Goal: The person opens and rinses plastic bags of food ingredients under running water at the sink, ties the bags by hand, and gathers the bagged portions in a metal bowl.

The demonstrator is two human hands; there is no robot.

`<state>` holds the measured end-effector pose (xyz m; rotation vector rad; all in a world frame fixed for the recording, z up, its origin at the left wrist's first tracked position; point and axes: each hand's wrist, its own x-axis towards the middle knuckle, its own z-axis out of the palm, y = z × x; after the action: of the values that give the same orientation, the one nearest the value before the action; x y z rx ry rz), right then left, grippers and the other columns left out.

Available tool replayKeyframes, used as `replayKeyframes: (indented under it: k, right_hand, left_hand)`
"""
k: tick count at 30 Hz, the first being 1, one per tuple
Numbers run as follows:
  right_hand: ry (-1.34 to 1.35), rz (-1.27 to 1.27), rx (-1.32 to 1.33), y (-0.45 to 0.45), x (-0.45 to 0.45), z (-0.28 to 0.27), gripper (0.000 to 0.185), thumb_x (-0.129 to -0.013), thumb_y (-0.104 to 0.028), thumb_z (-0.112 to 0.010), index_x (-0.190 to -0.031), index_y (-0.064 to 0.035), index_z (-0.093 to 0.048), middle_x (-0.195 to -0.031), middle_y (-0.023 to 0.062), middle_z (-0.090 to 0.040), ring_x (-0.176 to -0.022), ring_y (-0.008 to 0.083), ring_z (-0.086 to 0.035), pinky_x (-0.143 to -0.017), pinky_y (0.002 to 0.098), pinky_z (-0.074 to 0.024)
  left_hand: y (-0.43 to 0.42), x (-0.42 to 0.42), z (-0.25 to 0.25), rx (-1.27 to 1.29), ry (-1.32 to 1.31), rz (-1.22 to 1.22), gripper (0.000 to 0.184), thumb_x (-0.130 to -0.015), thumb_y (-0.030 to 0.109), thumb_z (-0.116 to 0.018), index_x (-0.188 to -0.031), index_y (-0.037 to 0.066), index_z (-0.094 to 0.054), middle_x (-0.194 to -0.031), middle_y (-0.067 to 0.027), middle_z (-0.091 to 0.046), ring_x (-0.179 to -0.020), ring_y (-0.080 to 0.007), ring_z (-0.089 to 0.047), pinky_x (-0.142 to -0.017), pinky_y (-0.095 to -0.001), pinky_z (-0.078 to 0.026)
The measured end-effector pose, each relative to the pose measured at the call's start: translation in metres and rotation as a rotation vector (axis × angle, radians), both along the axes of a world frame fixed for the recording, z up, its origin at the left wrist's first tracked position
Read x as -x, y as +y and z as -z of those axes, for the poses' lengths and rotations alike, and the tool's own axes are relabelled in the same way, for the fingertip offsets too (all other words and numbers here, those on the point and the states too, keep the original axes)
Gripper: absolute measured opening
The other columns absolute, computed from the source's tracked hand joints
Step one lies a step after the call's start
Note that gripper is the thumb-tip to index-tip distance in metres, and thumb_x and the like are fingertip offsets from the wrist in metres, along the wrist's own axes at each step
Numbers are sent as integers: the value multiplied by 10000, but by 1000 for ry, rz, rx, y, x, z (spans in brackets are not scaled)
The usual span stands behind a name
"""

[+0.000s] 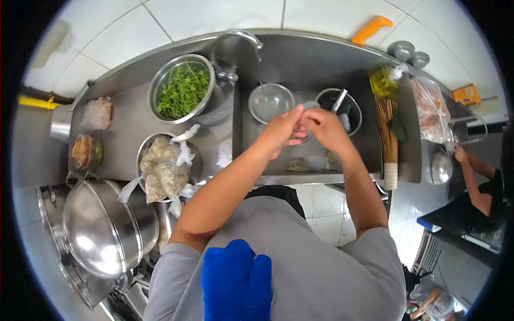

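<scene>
Over the sink basin (249, 166), my left hand (279, 131) and my right hand (325, 127) meet at a clear, see-through vessel (307, 132). My right hand's fingers curl over it; my left hand's thumb and fingers curve around its other side. Its exact kind is partly hidden by the hands. Just left of them, a metal bowl (271, 103) stands under a thin stream from the faucet (243, 36). Behind my right hand sits a round pot (357, 115) with a silver-handled utensil (339, 100) and dark things in it.
Leafy greens (184, 91) fill a steel bowl (155, 96) on the left drainboard. Bagged food (167, 174) sits in another bowl. Large steel pots (96, 230) stand lower left. Right of the basin are a yellow soap bottle (383, 83) and a stick brush (388, 134). A co-worker's arm (476, 182) is far right.
</scene>
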<state>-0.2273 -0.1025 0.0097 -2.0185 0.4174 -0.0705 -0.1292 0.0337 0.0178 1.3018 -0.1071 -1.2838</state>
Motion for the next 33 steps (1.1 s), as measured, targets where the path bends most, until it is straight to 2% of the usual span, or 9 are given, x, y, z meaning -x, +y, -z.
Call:
replayKeyframes:
  k: [2, 6, 11, 13, 16, 20, 23, 25, 33]
  right_hand:
    - [-222, -102, 318, 18, -15, 10, 160, -850, -175, -560, -911, -41, -623, -881, 78, -603, -814, 239, -610, -688, 339, -470]
    - [-268, -51, 121, 54, -31, 15, 187, -842, -210, -584, -917, -46, -632, -936, 84, -592, -899, 265, -593, -770, 365, -459]
    - [-240, 549, 194, 55, -64, 57, 306, -848, -268, -601, -999, -2, -589, -866, 122, -598, -846, 252, -606, -749, 361, -477]
    - [178, 343, -277, 45, -79, 64, 332, -846, -288, -605, -1013, -4, -558, -761, 98, -574, -680, 218, -590, -625, 328, -500]
    - [-82, 404, -868, 34, -102, 59, 292, -854, -285, -587, -988, -30, -542, -719, 73, -560, -567, 177, -554, -507, 283, -485]
    - [-103, 467, -940, 23, -136, 32, 226, -861, -248, -576, -970, -56, -530, -711, 50, -556, -581, 140, -552, -492, 274, -471]
    - [-16, 483, -397, 19, -153, 14, 281, -882, -314, -536, -893, -35, -572, -692, 72, -580, -658, 220, -604, -583, 337, -478]
    - [-55, 374, 196, 9, -160, 12, 387, -906, -358, -439, -851, -13, -605, -822, 205, -644, -774, 382, -617, -738, 439, -473]
    - [26, 308, 182, -6, -161, -8, 537, -907, -424, -355, -796, 6, -656, -911, 260, -621, -924, 455, -566, -859, 474, -421]
  left_hand:
    - [-2, -12, 6, 10, 90, -69, 254, -919, 279, -517, -997, 41, -560, -869, -53, -589, -779, -159, -579, -697, -284, -467]
    - [9, -35, 48, -21, -99, -275, 159, -897, 210, -511, -959, 65, -531, -776, -35, -561, -673, -143, -550, -582, -282, -444]
    - [10, -46, 48, 120, -45, -639, 77, -904, 153, -490, -860, 90, -493, -640, -4, -469, -555, -119, -471, -498, -265, -377]
    - [8, -57, 43, 160, -38, -672, 100, -914, 171, -485, -857, 89, -488, -620, 3, -443, -532, -115, -449, -484, -262, -365]
    - [2, -78, 41, 118, -169, -670, 144, -930, 206, -473, -844, 90, -477, -600, 10, -404, -475, -109, -388, -419, -278, -324]
    - [-11, -101, 36, 41, -297, -652, 175, -929, 237, -479, -851, 81, -479, -596, -2, -423, -411, -108, -368, -343, -282, -320]
    - [-21, -109, 23, -61, -409, -652, 191, -923, 246, -485, -860, 65, -481, -610, -18, -452, -399, -119, -414, -333, -273, -363]
    - [-24, -115, 20, -105, -495, -632, 198, -920, 247, -486, -866, 56, -484, -621, -29, -471, -398, -127, -451, -337, -267, -390]
    - [-22, -120, 2, -157, -643, -586, 239, -909, 233, -499, -800, 21, -503, -580, -51, -494, -404, -159, -530, -349, -278, -395]
